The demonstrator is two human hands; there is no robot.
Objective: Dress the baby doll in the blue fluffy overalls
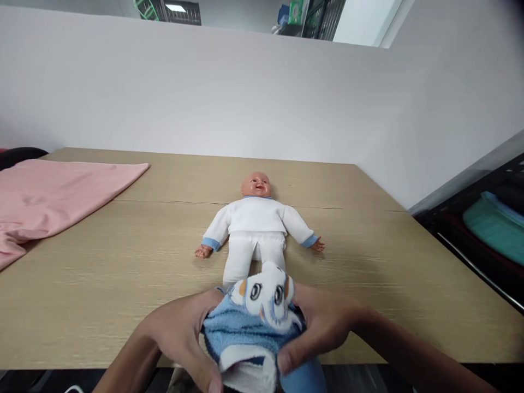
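Observation:
A baby doll (pixel 257 213) lies on its back on the table, its head away from me and its arms spread. It wears a white top with blue cuffs and white trousers. Its feet are hidden behind the blue terry baby garment (pixel 241 322), which carries a white animal face with embroidered eyes and has a white-trimmed opening toward me. My left hand (pixel 184 327) grips the garment's left side, thumb on the near edge. On the other side, my right hand (pixel 323 322) holds it too, thumb over the front. The fingers of both hands are mostly hidden.
A pink cloth (pixel 61 196) is spread on the left of the wooden table (pixel 135 305), with a dark item behind it. Folded green fabric (pixel 495 226) lies on a dark rack at right. A white partition (pixel 204 93) stands behind the table.

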